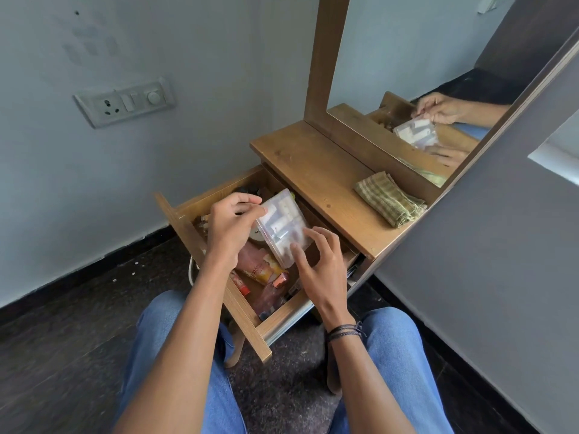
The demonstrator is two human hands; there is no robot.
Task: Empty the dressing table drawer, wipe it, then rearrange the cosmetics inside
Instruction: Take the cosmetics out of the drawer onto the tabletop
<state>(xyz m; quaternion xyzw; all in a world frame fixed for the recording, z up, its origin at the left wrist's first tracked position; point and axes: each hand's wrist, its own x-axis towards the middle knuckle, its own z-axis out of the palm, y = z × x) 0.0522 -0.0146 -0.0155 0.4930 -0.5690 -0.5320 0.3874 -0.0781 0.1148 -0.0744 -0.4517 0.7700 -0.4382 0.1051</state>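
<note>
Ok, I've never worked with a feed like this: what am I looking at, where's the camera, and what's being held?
There is no machine here. One wide camera sits on a person's head, looking down at their own two bare hands. The left hand and right hand both hold a clear pouch of small items above the open drawer, which has tubes and bottles in it. A folded checked cloth lies on the dressing table top. The mirror repeats the hands.
</note>
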